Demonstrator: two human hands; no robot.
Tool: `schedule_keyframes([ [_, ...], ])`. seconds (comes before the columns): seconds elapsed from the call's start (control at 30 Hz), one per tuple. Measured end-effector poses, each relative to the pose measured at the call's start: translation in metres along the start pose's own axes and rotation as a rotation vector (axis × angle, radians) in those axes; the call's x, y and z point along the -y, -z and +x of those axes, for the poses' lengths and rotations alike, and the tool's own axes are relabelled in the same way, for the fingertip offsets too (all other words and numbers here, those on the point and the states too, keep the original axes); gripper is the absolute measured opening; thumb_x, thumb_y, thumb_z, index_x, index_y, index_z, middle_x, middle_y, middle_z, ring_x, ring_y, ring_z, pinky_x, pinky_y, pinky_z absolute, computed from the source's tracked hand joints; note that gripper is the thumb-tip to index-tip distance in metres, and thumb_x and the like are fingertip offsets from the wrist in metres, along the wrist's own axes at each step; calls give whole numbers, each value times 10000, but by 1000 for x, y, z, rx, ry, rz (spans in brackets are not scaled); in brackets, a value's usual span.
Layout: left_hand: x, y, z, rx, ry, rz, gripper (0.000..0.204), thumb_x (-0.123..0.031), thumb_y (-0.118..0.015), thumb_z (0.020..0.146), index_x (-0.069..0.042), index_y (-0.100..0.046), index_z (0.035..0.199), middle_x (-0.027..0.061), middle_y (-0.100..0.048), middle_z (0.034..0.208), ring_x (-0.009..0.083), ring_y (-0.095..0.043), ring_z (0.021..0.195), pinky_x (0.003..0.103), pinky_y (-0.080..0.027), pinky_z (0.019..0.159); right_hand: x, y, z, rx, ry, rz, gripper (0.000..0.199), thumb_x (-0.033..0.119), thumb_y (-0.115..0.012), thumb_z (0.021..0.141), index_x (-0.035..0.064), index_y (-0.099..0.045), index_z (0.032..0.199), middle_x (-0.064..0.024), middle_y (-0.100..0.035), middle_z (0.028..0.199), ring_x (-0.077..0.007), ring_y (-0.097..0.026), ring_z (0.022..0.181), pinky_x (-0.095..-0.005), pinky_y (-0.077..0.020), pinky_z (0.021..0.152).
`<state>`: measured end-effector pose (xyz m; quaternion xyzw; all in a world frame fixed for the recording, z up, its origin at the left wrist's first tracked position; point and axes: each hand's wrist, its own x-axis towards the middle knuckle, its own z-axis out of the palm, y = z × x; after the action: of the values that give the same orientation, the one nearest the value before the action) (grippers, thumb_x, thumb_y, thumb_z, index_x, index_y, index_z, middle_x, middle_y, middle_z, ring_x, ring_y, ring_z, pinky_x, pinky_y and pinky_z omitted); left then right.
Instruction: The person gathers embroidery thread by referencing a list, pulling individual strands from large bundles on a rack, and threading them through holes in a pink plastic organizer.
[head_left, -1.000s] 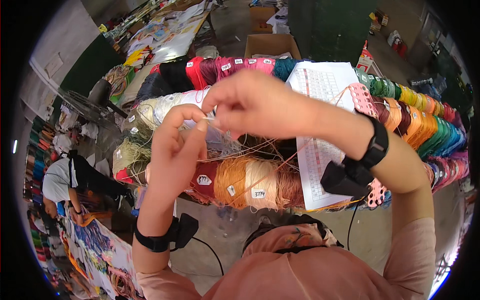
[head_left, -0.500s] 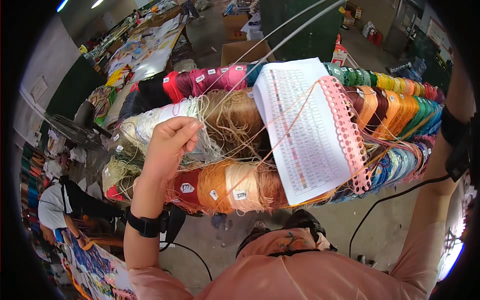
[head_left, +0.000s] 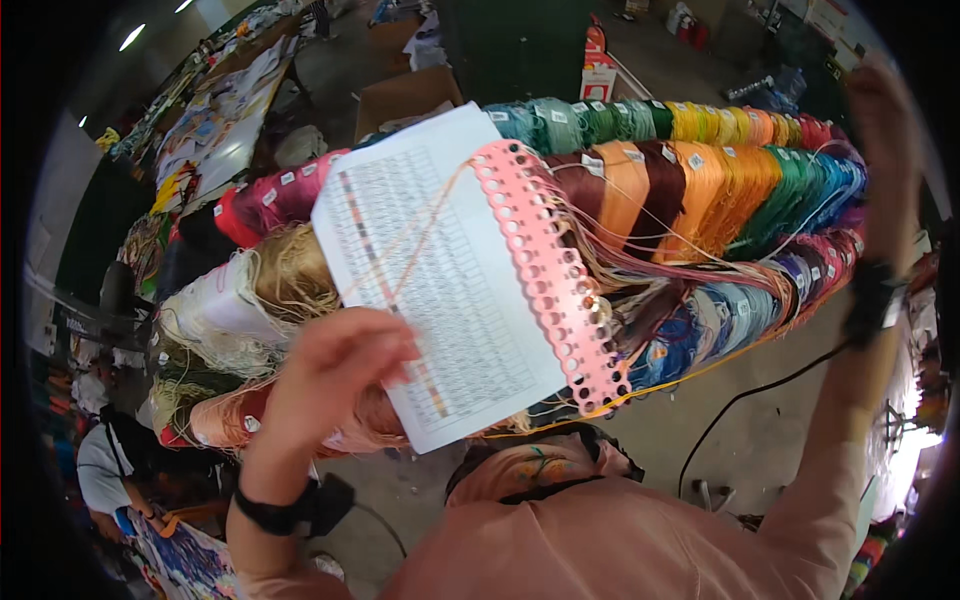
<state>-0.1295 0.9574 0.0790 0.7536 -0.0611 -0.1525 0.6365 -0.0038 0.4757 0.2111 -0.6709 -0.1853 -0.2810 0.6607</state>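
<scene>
Left hand (head_left: 345, 355): over the white chart's (head_left: 460, 300) 8 o'clock edge; blurred, cannot tell whether the grip is together.
Right hand (head_left: 882, 105): out at 2 o'clock; grip blurred, cannot tell.
Pink perforated strip (head_left: 548, 270): centre, along the chart's 3 o'clock edge.
Snag risk: loose strands (head_left: 700, 268) could tangle if an arm sweeps them.
Cardboard carton (head_left: 400, 98): 11 o'clock; contents unclear.

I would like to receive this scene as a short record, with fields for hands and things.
Left hand: blurred, over the left edge of the sheet; grip unclear
Right hand: at the view's upper right; grip unclear
Sheet: white, with a printed table, over thread bundles
Pink strip: perforated, along the sheet's right edge
Bundles: many colours, in rows
</scene>
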Motion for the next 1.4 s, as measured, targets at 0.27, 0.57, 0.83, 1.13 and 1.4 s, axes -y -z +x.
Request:
schedule_keyframes([
  [0.27,6,-62,92,-233,87,-171,320,-170,-422,858,-4,-407,1131,95,-501,1036,169,-544,880,263,-446,657,-114,-222,-117,606,-351,90,183,52,-497,748,12,-444,919,-83,-575,659,-149,-560,584,-280,-452,537],
  [0.57,-8,-40,148,-174,254,-171,177,-139,-440,838,-44,-478,982,17,-531,847,85,-523,680,213,-412,536,-160,-247,-90,677,-265,-123,194,43,-471,684,5,-431,870,-108,-551,611,-190,-525,530,-301,-410,500],
  [0.83,-2,-36,155,-210,190,-246,101,-96,-443,848,-33,-491,912,20,-538,741,72,-523,591,170,-407,485,-155,-253,-85,727,-373,-112,154,37,-476,748,49,-433,895,4,-459,590,-44,-389,509,-199,-285,434],
  [1.13,5,-32,162,-134,171,-285,109,-108,-448,853,-21,-513,865,8,-534,715,52,-496,580,153,-377,471,-156,-259,-84,810,-307,-165,157,25,-463,740,46,-434,892,8,-459,581,-42,-388,508,-196,-287,433],
  [1.4,2,-32,156,-247,61,-241,95,-80,-477,822,-2,-523,853,30,-531,743,48,-445,556,156,-320,424,-163,-253,-89,684,-341,-100,154,65,-485,735,32,-461,884,-9,-481,574,-64,-414,498,-224,-322,426],
])
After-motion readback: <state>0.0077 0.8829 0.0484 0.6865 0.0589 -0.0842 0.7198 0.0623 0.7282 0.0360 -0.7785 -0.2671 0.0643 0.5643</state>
